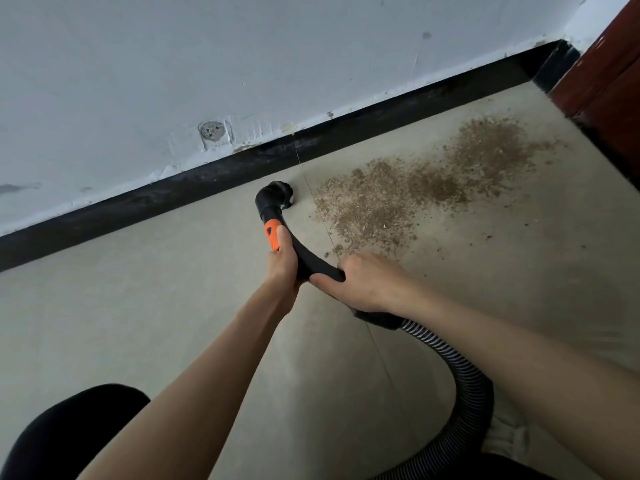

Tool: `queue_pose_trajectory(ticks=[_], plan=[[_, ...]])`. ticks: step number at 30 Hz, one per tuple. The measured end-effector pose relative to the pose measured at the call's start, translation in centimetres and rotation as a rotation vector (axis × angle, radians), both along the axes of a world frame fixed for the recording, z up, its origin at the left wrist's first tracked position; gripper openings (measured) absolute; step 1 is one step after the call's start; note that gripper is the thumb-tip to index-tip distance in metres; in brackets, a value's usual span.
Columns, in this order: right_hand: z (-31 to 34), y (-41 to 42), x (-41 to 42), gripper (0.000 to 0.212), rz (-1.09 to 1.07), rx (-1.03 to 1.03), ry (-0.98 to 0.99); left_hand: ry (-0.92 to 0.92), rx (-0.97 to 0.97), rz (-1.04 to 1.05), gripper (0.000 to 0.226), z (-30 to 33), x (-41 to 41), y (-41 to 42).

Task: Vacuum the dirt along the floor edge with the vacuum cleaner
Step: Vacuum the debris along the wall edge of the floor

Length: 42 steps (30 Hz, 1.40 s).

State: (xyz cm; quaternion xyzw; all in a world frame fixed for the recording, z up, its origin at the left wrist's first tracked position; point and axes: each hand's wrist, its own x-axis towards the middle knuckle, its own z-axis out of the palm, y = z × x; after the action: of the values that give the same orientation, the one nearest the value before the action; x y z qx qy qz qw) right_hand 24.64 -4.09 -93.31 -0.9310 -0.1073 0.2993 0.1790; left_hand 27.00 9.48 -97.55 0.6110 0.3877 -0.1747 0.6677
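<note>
A patch of brown dirt (426,188) is spread over the beige floor, running toward the black skirting board (214,174). The vacuum's round black brush nozzle (277,195) sits on the floor just left of the dirt, close to the skirting. A curved black handle tube (304,254) with an orange piece (272,233) leads back from it. My left hand (282,263) grips the tube just below the orange piece. My right hand (363,282) grips the tube further back, where the ribbed hose (467,379) begins and curves down to the bottom of the view.
A white scuffed wall (242,71) rises behind the skirting. A dark red-brown door frame (609,64) stands at the far right corner. My dark-clothed knee (69,431) shows at the bottom left. A thin tile joint (322,216) runs across the floor.
</note>
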Motion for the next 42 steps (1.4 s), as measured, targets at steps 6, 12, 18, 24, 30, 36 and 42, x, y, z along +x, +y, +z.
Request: queue_pose_trajectory(ticks=[6,12,18,24,30,36,42], plan=[[0.0,-1.5,-0.5,0.062,-0.064,-0.001,0.033,-0.004,-0.039,-0.044,0.040,0.0,0.0,-1.6],[0.1,-3.2,-0.4,0.062,-0.112,0.013,0.031,-0.016,-0.035,-0.073,0.040,0.0,0.8,-3.6],[0.2,-4.8,-0.2,0.063,-0.143,0.013,0.022,-0.015,-0.006,-0.116,0.040,-0.5,1.4,-5.0],[0.1,-6.4,-0.1,0.061,-0.205,0.036,0.020,-0.021,0.009,-0.180,0.046,-0.3,2.4,-6.9],[-0.2,-8.5,0.4,0.061,-0.288,0.087,0.036,-0.037,0.013,-0.218,0.041,-0.2,4.0,-9.5],[-0.5,-10.6,0.7,0.058,-0.352,0.120,0.030,-0.041,0.018,-0.316,0.055,-0.7,5.3,-11.9],[-1.2,-13.3,1.3,0.060,-0.437,0.112,0.016,-0.060,0.068,-0.393,0.062,-1.3,6.8,-15.1]])
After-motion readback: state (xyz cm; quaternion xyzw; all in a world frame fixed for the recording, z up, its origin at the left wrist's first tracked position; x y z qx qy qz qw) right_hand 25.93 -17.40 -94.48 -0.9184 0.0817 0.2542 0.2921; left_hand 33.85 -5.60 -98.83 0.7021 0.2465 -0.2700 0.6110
